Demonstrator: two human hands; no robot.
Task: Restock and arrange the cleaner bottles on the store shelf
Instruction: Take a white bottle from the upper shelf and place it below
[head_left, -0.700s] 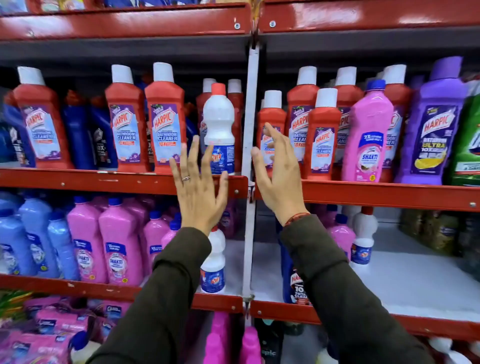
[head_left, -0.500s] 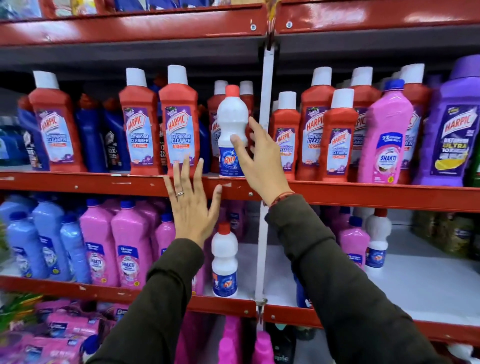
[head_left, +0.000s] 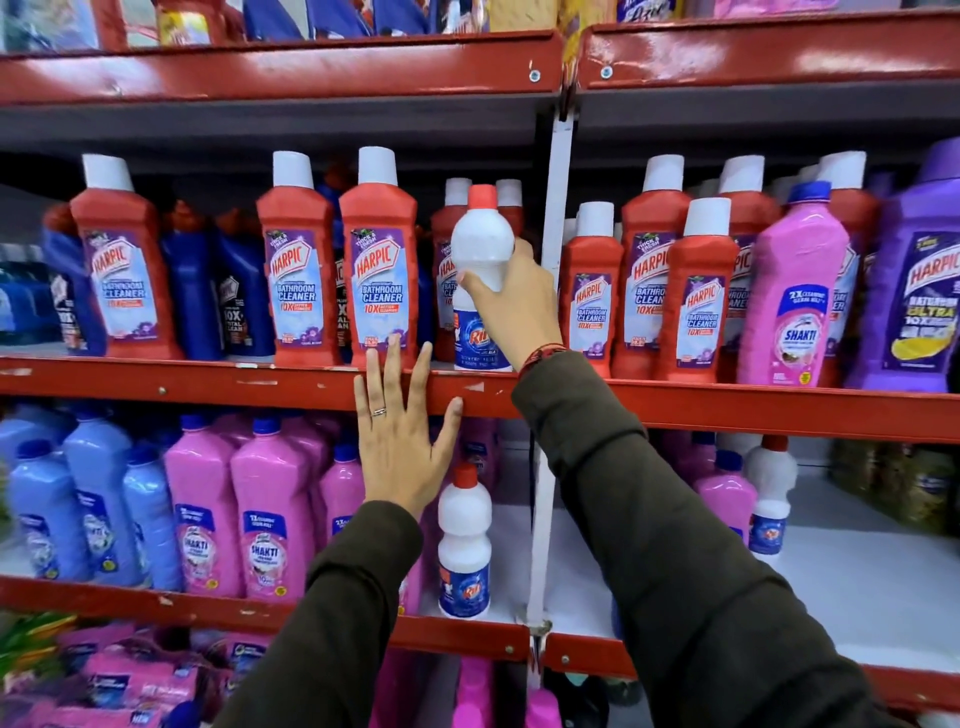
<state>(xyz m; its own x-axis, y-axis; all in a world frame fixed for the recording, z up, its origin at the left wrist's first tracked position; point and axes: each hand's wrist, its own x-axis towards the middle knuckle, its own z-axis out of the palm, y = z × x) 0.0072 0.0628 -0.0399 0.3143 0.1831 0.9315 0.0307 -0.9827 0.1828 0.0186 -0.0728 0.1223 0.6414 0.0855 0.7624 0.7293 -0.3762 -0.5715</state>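
Note:
A white bottle with a red cap (head_left: 480, 249) stands on the red middle shelf (head_left: 208, 382) among red Harpic bottles (head_left: 382, 260). My right hand (head_left: 511, 306) is wrapped around its waist, thumb in front. My left hand (head_left: 400, 431) is flat and spread against the shelf's front lip, just below and left of that bottle, holding nothing. A second white red-capped bottle (head_left: 464, 540) stands on the lower shelf, and a third (head_left: 769, 493) stands further right.
More red Harpic bottles (head_left: 701, 291), a pink Shakti bottle (head_left: 792, 291) and a purple Harpic bottle (head_left: 919, 280) fill the right bay. Pink (head_left: 270, 519) and pale blue bottles (head_left: 98, 499) crowd the lower left. A white upright post (head_left: 558, 218) divides the bays. The lower right shelf (head_left: 857, 582) shows bare white surface.
My right hand moved left from the red bottles and closed around the white bottle. My left hand dropped from in front of the bottles to the shelf lip.

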